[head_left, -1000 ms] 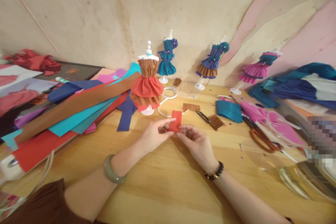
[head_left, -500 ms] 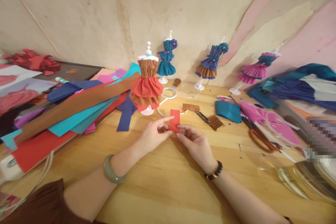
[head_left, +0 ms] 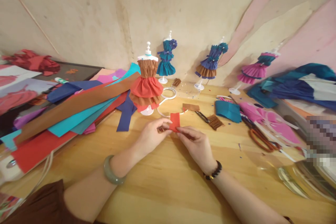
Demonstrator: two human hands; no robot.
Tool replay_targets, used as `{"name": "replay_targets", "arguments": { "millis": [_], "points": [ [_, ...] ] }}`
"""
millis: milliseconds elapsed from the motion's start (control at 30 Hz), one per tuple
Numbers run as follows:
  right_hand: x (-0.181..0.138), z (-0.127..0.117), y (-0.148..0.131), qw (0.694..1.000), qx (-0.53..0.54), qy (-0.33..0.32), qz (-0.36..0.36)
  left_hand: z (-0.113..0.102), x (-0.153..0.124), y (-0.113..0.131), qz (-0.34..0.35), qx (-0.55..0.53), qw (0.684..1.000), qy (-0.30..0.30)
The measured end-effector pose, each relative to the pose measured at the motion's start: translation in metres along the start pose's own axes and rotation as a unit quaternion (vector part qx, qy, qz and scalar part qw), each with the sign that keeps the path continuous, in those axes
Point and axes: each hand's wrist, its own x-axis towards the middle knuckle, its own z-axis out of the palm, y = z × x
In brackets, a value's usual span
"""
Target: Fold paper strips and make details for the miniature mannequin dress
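Note:
A small red strip of crepe paper or fabric [head_left: 175,120] is held between my two hands above the table. My left hand [head_left: 156,131] pinches its lower left edge with thumb and fingers. At the lower right corner, the thumb and index finger of my right hand [head_left: 196,143] grip it. Just beyond my left hand stands a mini dress form [head_left: 147,80] in a pleated brown bodice and a red and brown skirt. Past the strip lie a brown piece [head_left: 191,107], a pair of small dark tweezers or snips [head_left: 202,116] and a pleated brown piece [head_left: 215,121].
Three more dressed mini forms [head_left: 166,57] [head_left: 212,61] [head_left: 259,66] stand along the wall. Long coloured strips [head_left: 78,108] pile up at left. At right lie a teal piece [head_left: 228,111], orange-handled scissors [head_left: 264,141], pink material [head_left: 273,122] and a glass vessel [head_left: 296,182].
The red strip has dropped slightly and its top edge sits lower. My left fingers have curled in closer around its left edge. The things on the table have not moved.

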Motion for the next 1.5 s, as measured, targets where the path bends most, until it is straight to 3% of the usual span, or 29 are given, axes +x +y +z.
{"name": "replay_targets", "arguments": {
  "millis": [267,900,1167,1500],
  "points": [
    [0.0002,-0.0004,0.0002,1.000,-0.002,0.000,-0.006,-0.0020,-0.0013,0.0028,0.064,0.116,0.991,0.018],
    [0.0007,-0.0005,-0.0011,1.000,0.003,0.001,0.024,-0.0014,-0.0015,0.0010,0.068,0.153,0.985,0.025],
    [-0.0020,0.0025,0.0007,0.996,0.042,-0.005,0.078,0.0000,-0.0033,0.0015,0.048,0.135,0.989,0.023],
    [-0.0030,0.0010,-0.0004,0.998,0.023,-0.023,0.059,0.0009,-0.0047,-0.0028,-0.017,0.028,0.999,-0.044]
  ]
}}
